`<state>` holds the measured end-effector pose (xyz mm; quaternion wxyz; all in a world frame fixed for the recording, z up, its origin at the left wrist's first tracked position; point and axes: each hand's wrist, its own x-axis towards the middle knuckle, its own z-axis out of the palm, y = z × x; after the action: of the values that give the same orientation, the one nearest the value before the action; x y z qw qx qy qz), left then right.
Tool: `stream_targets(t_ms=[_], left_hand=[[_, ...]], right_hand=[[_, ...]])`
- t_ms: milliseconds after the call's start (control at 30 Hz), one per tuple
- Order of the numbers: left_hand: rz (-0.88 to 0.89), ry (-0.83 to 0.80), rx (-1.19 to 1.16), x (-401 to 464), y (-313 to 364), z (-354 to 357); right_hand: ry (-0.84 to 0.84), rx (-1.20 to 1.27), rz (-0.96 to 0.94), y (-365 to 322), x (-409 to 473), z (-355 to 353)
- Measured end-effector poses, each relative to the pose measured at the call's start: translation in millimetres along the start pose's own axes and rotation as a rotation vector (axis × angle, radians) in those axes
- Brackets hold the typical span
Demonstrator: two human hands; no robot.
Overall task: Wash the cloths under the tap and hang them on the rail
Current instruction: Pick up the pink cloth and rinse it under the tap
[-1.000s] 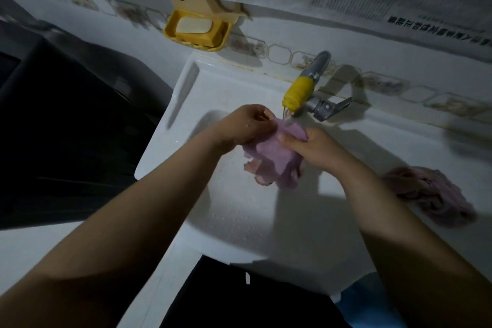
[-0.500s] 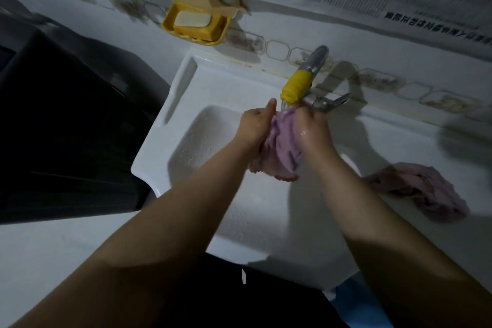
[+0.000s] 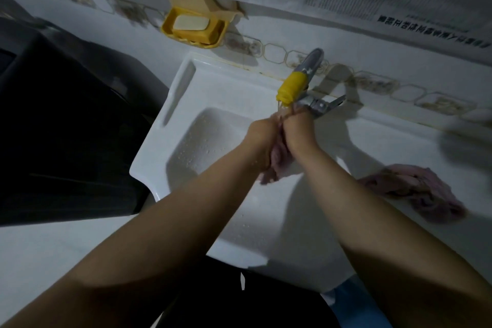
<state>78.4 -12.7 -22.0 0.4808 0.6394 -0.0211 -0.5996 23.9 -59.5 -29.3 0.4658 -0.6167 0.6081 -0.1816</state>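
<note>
A wet purple cloth (image 3: 277, 162) is squeezed between my left hand (image 3: 262, 136) and my right hand (image 3: 298, 128), both pressed palm to palm around it. Only its lower end hangs out below my wrists. My fingertips sit directly under the yellow spout of the tap (image 3: 291, 86), where water runs onto them. A second purple cloth (image 3: 415, 192) lies crumpled on the sink's right ledge, apart from my hands. No rail is in view.
The white sink (image 3: 170, 130) has a wet basin below my hands. A yellow soap dish (image 3: 194, 25) with a pale bar hangs on the tiled wall, newspaper sheets above it. A dark appliance (image 3: 66, 125) stands to the left.
My hands have closed together around the cloth and risen toward the spout. The cloth, spread between them before, is now bunched and mostly hidden.
</note>
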Motion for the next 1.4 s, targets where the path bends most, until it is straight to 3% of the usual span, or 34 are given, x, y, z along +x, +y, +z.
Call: stream_targets(t_ms=[133, 200, 300, 367, 533, 633, 767, 867, 933, 1067, 1200, 1233, 1267, 1333, 1400], left_hand=[[0.034, 0.15, -0.027, 7, 8, -20], [-0.008, 0.054, 0.058, 7, 3, -26], [-0.123, -0.259, 0.103, -3, 1, -33], [-0.13, -0.35, 0.183, -2, 3, -49], [0.129, -0.216, 0.585, 4, 7, -82], [0.286, -0.163, 0.438, 12, 9, -86], [0.306, -0.044, 0.252, 10, 15, -61], [0.262, 0.095, 0.24, 12, 12, -32], [0.186, 0.07, 0.266, 10, 5, -14], [0.087, 0.07, 0.077, 7, -7, 10], [0.091, 0.12, 0.101, 17, -1, 0], [0.016, 0.104, -0.017, 15, -1, -1], [-0.006, 0.032, -0.125, 8, -3, 0], [-0.04, -0.082, -0.073, 0, -4, 4], [-0.005, -0.112, -0.003, 0, 3, 2]], right_hand=[[-0.084, -0.143, -0.121, -1, -37, 10], [-0.099, -0.148, -0.082, -1, -33, 5], [-0.17, -0.125, 0.075, 4, -5, -15], [-0.226, -0.135, 0.071, 12, 2, -28], [-0.258, -0.127, 0.003, 23, 12, -53], [-0.241, 0.018, 0.022, 24, 7, -58], [-0.215, 0.293, 0.142, 21, -1, -42], [-0.181, 0.141, 0.01, 12, -15, -20], [-0.106, 0.008, -0.077, 1, -23, -11], [0.098, -0.009, -0.003, -4, -4, -10], [0.043, -0.112, -0.17, -1, -34, 5], [0.06, -0.127, -0.186, -1, -35, 5], [0.093, -0.144, -0.174, 0, -31, 3], [0.088, -0.112, -0.073, 5, -10, -7], [-0.067, 0.047, 0.012, 14, 8, -18]])
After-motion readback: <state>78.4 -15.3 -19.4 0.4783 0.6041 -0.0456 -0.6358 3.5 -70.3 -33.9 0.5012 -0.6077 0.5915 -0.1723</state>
